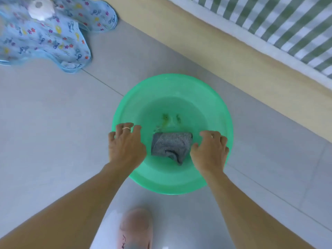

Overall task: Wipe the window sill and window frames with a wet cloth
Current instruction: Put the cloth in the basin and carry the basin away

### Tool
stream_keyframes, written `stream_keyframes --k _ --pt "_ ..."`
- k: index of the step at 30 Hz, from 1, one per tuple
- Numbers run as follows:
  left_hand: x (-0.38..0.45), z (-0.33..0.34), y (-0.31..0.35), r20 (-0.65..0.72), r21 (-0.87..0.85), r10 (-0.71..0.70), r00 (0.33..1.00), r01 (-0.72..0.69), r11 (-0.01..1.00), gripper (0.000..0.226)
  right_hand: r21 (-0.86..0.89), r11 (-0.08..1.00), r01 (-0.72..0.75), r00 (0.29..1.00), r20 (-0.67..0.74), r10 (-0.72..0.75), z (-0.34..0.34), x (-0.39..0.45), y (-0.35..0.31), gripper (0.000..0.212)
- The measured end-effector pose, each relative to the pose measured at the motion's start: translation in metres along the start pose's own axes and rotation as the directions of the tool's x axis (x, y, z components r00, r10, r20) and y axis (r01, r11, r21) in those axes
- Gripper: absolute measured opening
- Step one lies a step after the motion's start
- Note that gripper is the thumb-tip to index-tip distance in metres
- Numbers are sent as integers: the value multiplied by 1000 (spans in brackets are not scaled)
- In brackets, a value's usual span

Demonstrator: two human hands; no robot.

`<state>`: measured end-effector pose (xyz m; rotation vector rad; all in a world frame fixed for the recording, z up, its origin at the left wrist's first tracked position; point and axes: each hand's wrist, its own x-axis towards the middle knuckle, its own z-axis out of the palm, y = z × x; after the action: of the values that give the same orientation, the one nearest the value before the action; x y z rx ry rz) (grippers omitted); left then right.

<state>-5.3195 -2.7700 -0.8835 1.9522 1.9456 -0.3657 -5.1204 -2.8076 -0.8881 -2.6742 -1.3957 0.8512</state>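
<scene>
A round green plastic basin [172,78] stands on the grey tiled floor in front of me. A folded grey cloth [170,146] lies in its bottom, on the near side. My left hand [125,146] is over the basin's left rim, fingers spread and loosely bent, with a ring on one finger. My right hand [210,151] is over the right part of the basin next to the cloth, fingers also loosely bent. Neither hand visibly holds anything. I cannot tell whether the hands touch the rim.
A blue patterned fabric item [45,33] with a white round part lies on the floor at the top left. A beige base [215,51] under green-and-white striped fabric [278,24] runs along the right. My pink slipper [136,229] is just before the basin.
</scene>
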Motion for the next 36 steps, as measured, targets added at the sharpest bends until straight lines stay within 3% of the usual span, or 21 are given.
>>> stream_keyframes --k 2,4,8,13,20,24,28,36 --pt "3 0 -14 -61 16 -14 998 15 1000 71 -98 995 -29 999 -48 24 -1 1 5 56" --pt "11 0 -21 -10 -38 -75 997 74 997 82 -68 990 -121 993 -4 121 -3 4 15 65" --pt "23 2 -24 133 -232 -170 976 197 953 95 116 967 -229 973 37 226 -5 17 31 49" --pt "25 12 -34 96 -247 -76 992 98 964 103 174 966 -193 978 -40 202 3 20 42 42" --pt "2 -12 -5 115 -237 -13 993 40 971 106 297 912 -284 941 -96 325 -11 -16 76 47" --pt "-21 -32 27 136 -229 30 990 2 973 103 355 896 -267 915 -199 351 -30 -43 106 47" --pt "-59 -54 66 158 -219 105 982 -69 973 99 411 858 -310 858 -268 438 -63 -79 143 46" --pt "-172 -104 172 206 -159 249 946 -219 963 90 512 741 -435 734 -275 621 -155 -186 249 51"
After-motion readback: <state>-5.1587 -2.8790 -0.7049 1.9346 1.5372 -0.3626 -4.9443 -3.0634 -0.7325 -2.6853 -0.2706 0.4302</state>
